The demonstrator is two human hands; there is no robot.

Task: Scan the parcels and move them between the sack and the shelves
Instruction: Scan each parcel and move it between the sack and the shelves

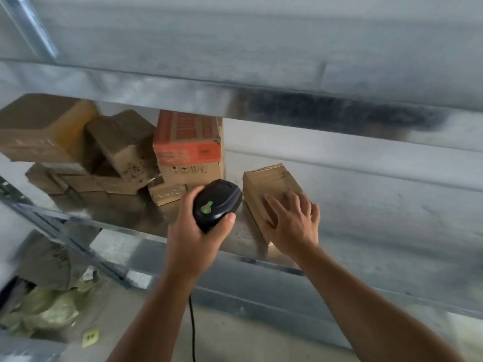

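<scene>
My left hand point(194, 232) grips a black barcode scanner point(217, 203) with a green light on its top; its cable hangs down below my wrist. My right hand point(294, 222) lies flat, fingers spread, on top of a small brown cardboard parcel point(271, 184) that rests on the metal shelf point(235, 239). The scanner is just left of that parcel. Left of it, on the same shelf, stands an orange-and-brown box point(189, 147) among several piled brown parcels point(122, 145).
Another metal shelf point(261, 95) runs across above. At lower left, below the shelf, lie a grey sack-like wrap point(47, 262) and pale green plastic point(44, 309). A small yellow label point(90, 337) sits on the floor. The view is blurred.
</scene>
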